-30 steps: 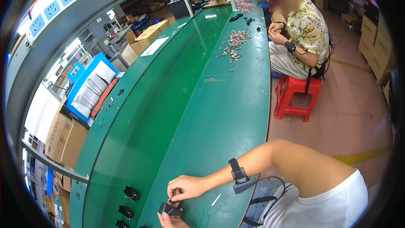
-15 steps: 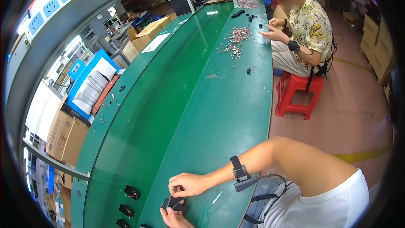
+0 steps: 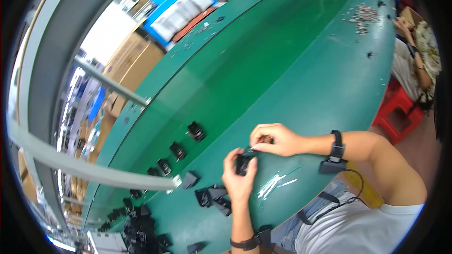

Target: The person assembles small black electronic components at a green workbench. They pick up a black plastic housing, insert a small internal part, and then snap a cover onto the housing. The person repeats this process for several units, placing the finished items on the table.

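My left hand (image 3: 239, 178) is closed around a black plastic housing (image 3: 243, 164), its darker, uneven side facing up. My right hand (image 3: 280, 141) is curled at the housing's far right end, thumb and finger pinched together. Thin reddish wires (image 3: 266, 139) show within its curled fingers; their exact kind is too blurred to tell. Beside my left hand lie black plastic housings (image 3: 204, 197) and a wedge-shaped black piece (image 3: 190, 179). To the right, thin white strips (image 3: 270, 186) lie scattered on the green table (image 3: 320, 108).
A row of black units (image 3: 177, 151) stands on the glossy green strip, leading to a dark heap (image 3: 139, 230) at lower left. A grey metal bar (image 3: 103, 169) crosses the left side. At far right, a co-worker sits on a red stool (image 3: 400, 113) near small loose parts (image 3: 365, 16).
The view has swung left, bringing the heap and more black units into sight. My left hand has turned the housing, and its darker side now shows. My right hand stays close to it.
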The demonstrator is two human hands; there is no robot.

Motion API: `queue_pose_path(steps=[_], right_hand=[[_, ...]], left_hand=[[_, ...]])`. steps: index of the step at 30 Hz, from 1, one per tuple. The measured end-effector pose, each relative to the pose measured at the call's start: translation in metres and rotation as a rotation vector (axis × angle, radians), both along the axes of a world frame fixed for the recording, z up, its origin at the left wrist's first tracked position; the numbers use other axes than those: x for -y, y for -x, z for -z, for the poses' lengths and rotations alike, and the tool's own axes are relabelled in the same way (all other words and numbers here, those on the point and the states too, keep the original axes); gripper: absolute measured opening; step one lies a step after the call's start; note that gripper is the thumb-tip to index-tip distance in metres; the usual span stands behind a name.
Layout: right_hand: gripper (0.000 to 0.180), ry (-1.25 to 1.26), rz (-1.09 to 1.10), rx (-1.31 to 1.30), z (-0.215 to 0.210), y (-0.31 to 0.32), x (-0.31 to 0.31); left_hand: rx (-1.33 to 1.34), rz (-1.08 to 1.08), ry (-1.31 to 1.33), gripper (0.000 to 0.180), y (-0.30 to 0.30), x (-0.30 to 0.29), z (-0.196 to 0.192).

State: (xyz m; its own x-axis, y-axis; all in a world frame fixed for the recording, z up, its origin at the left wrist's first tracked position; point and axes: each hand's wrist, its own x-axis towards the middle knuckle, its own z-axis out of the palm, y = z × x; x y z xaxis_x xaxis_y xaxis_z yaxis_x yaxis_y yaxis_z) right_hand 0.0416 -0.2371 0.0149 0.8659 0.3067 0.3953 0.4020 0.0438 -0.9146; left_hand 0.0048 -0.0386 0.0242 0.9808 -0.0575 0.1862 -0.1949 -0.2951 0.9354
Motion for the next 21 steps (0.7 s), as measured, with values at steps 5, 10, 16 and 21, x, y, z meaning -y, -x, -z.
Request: queue_pose_path(steps=[5,10,16,21], right_hand=[[0.009,0.055,-0.005,-0.008,-0.006,0.006,-0.006],[0.007,0.073,0.028,0.048,-0.004,0.003,-0.008],[0.010,0.083,0.132,0.192,-0.013,0.013,-0.009],[0.012,0.289,0.139,0.427,-0.020,0.025,-0.016]], left_hand=[[0.096,-0.006,-0.263,0.057,0.005,0.005,-0.005],[-0.144,0.269,0.135,0.087,0.006,0.000,0.002],[-0.005,0.190,-0.046,0.089,0.004,-0.001,-0.004],[0.293,0.069,-0.314,0.090,0.006,0.002,-0.009]])
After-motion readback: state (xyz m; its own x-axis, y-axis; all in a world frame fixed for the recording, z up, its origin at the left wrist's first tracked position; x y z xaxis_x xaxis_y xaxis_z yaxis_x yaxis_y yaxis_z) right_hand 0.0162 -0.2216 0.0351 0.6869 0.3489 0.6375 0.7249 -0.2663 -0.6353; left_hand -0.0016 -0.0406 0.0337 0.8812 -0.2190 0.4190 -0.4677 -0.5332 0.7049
